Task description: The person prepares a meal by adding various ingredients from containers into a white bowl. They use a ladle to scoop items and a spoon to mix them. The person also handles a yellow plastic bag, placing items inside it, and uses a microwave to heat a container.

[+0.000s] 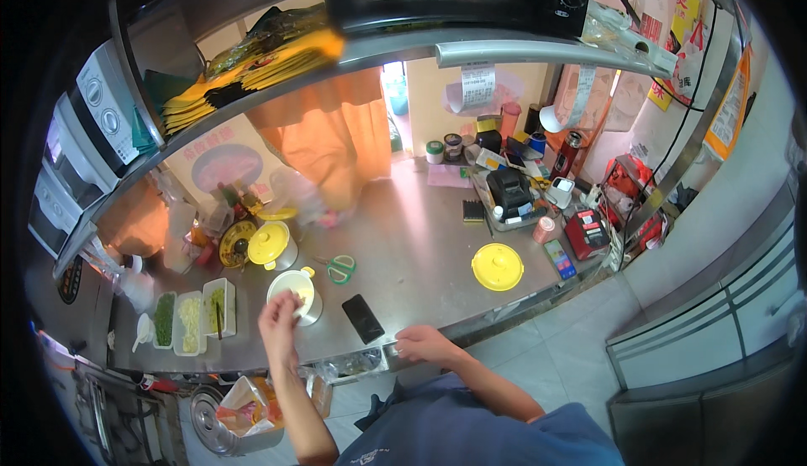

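My left hand (279, 321) is over the near left rim of an uncovered white pot (310, 305) with yellow handles; its fingers are bunched and hide part of the pot's inside, so whether they pinch something is unclear. Curled at the counter's front edge, my right hand (423, 345) is beside the drawer; its fingertips are too small to read. Between the hands lies a black smartphone (363, 319). Green-handled scissors (341, 269) rest behind the phone. A pot with a yellow lid (269, 243) stands behind the uncovered one, and another yellow lid (497, 267) lies flat to the right.
White containers of chopped green (164, 320) and pale food (189, 323) stand left, beside one with chopsticks (219, 318). A small printer (509, 190) and a phone (560, 259) are right. A metal shelf (378, 50) spans overhead. An open drawer (353, 365) juts below the counter.
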